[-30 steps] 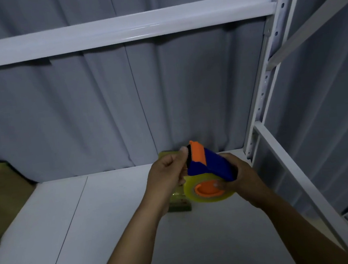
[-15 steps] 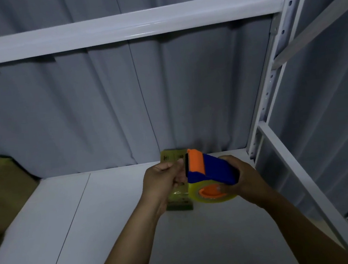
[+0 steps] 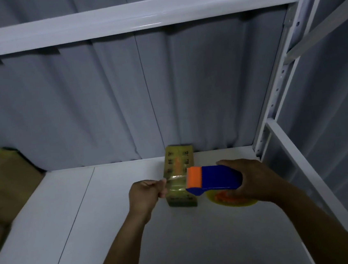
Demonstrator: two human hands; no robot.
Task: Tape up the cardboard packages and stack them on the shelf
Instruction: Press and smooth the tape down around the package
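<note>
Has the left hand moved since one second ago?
Yes. The left hand moved leftward: earlier it overlapped the small package, now it is beside its left edge, pinching tape.

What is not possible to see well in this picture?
Head view only.
1. Roll: mostly hidden under the right hand and dispenser.
2. Package: print too small and dim to read; whether the strip pinched by the left hand touches it is unclear.
3. Box: cut off by the left edge.
</note>
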